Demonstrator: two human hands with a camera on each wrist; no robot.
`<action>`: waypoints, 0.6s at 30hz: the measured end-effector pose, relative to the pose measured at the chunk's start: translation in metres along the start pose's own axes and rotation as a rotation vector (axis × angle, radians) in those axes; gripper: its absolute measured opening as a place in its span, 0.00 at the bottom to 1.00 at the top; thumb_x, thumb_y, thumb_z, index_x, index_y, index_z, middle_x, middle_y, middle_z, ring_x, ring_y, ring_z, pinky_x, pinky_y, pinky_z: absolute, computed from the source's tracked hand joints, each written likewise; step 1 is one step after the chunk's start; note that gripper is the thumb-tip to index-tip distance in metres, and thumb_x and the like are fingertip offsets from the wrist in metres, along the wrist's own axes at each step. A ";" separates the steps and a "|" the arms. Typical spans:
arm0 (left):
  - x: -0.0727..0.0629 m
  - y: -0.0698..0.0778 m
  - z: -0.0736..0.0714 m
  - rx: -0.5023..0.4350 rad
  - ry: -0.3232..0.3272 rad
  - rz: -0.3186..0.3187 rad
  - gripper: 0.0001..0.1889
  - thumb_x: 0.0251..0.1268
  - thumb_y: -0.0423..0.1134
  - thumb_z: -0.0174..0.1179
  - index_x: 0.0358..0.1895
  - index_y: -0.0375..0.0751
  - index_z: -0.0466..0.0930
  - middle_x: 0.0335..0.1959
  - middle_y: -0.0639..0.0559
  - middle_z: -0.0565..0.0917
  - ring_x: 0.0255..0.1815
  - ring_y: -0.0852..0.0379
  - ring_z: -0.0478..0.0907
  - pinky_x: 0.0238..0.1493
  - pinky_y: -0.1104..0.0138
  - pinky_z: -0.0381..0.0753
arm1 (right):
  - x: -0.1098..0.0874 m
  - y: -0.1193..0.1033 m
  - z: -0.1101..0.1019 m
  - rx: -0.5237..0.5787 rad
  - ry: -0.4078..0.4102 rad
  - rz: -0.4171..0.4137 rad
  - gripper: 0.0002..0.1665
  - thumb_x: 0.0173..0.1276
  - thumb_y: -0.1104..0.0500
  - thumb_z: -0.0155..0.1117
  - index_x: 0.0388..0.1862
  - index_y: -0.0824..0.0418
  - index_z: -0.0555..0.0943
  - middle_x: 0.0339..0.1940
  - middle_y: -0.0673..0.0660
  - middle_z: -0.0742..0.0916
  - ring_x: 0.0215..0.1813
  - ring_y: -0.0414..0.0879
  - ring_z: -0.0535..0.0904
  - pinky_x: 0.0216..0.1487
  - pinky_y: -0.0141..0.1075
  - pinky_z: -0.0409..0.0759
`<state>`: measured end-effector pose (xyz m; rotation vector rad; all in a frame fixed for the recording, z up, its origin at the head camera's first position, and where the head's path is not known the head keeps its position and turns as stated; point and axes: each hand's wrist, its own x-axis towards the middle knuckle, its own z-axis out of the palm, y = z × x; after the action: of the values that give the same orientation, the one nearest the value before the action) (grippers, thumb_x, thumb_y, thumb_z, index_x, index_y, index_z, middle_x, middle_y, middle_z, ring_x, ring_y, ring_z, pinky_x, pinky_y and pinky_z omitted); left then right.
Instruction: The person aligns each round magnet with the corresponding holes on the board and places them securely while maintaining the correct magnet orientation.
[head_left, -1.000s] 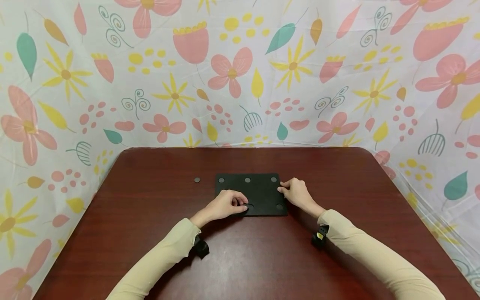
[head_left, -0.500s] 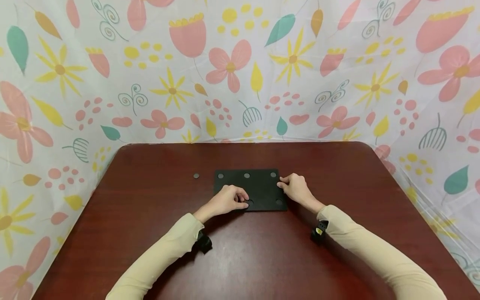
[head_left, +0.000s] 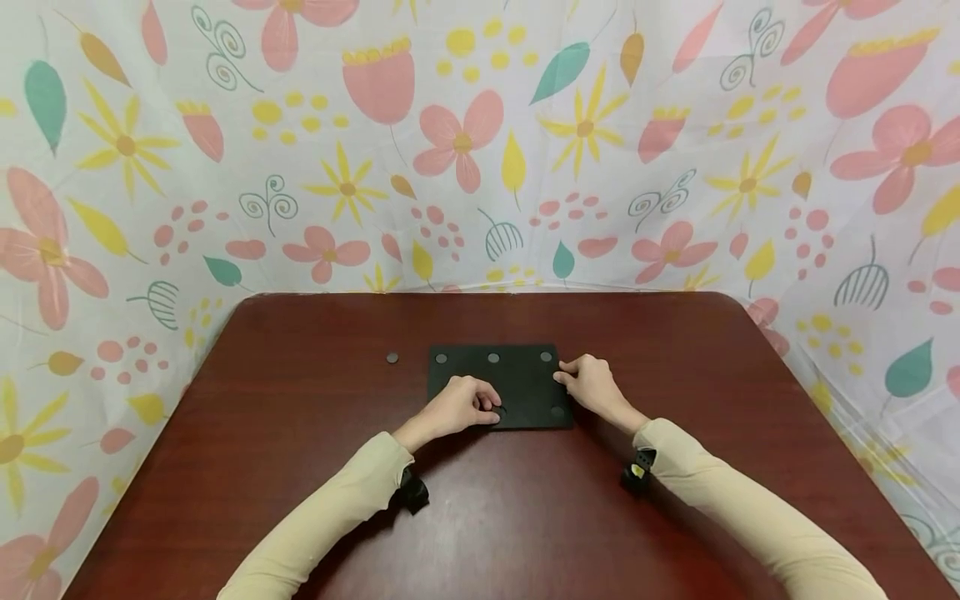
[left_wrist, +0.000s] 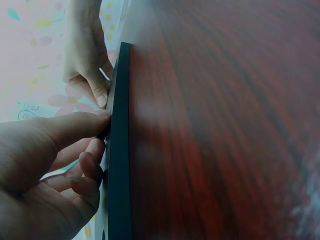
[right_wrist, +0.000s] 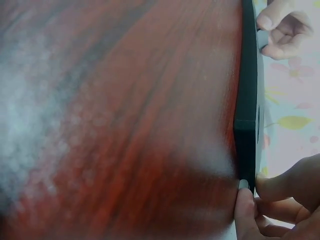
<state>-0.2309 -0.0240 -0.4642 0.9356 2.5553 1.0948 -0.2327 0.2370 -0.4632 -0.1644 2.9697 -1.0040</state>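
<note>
A flat black board [head_left: 525, 379] lies on the table, with round grey discs set along its far edge, such as the disc [head_left: 493, 357] in the middle. My left hand [head_left: 461, 407] pinches a small grey disc [right_wrist: 262, 39] between thumb and finger, right at the recess in the middle of the near edge. Fingers hide most of that disc in the head view. My right hand [head_left: 595, 385] grips the board's right edge, thumb on top and a fingertip against the side, as the right wrist view shows. A darker round spot [head_left: 557, 412] marks the near right corner.
One loose grey disc [head_left: 392, 358] lies on the brown table [head_left: 315, 375], left of the board. A flower-patterned cloth [head_left: 465, 217] hangs behind and beside the table.
My left hand has shifted slightly to the right at the near-middle recess, still pinching the disc. My right hand keeps its grip on the board's edge. The head view tilted a little.
</note>
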 end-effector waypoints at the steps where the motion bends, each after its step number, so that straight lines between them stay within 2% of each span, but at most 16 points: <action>1: 0.000 0.000 0.000 -0.001 0.001 0.000 0.08 0.56 0.35 0.70 0.39 0.40 0.87 0.29 0.53 0.83 0.27 0.65 0.75 0.33 0.74 0.76 | 0.000 0.000 0.000 -0.002 0.002 0.000 0.20 0.70 0.61 0.61 0.56 0.74 0.79 0.57 0.68 0.82 0.15 0.40 0.71 0.19 0.31 0.67; 10: 0.000 -0.001 0.002 -0.004 0.005 -0.013 0.08 0.56 0.35 0.70 0.40 0.40 0.87 0.29 0.55 0.83 0.27 0.66 0.76 0.34 0.74 0.77 | -0.001 -0.001 0.001 -0.008 0.014 -0.001 0.20 0.69 0.62 0.62 0.54 0.74 0.80 0.55 0.68 0.83 0.14 0.39 0.70 0.20 0.30 0.67; 18: -0.001 -0.004 -0.003 0.014 0.048 0.044 0.04 0.61 0.35 0.66 0.37 0.41 0.87 0.29 0.53 0.86 0.26 0.66 0.78 0.32 0.75 0.77 | 0.000 -0.001 0.000 -0.013 0.014 -0.005 0.20 0.69 0.62 0.62 0.54 0.74 0.80 0.55 0.68 0.83 0.14 0.38 0.69 0.19 0.29 0.66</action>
<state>-0.2328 -0.0284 -0.4647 0.9853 2.5954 1.1262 -0.2323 0.2362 -0.4621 -0.1658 2.9908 -0.9906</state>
